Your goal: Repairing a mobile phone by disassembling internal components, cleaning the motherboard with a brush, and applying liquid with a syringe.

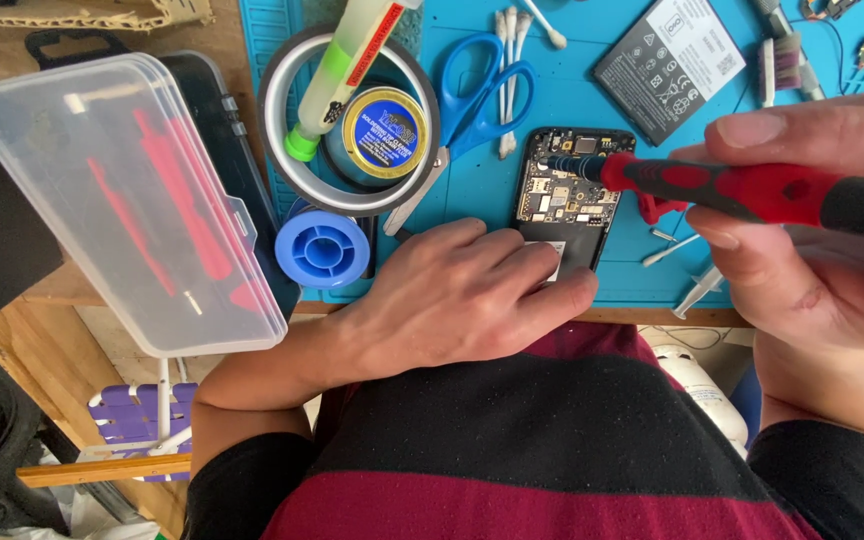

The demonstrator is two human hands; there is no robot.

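We see left hand (457, 295) flat, fingers spread, pressing lower end of opened phone (564, 200) on blue mat (592, 120) at table edge; grip released, holding nothing. Right hand (812, 250) grip clenched around red-and-black screwdriver (752, 190), tip touching phone's upper circuit board. Nearby on mat: blue scissors (477, 100), tape roll (282, 150), battery (667, 65), cotton swabs (507, 60). Clear plastic case (122, 200) well left.

Opened phone (564, 195) on mat (572, 110); scissors (472, 110) left of it, battery (670, 65) behind, tape roll (282, 150) far left.
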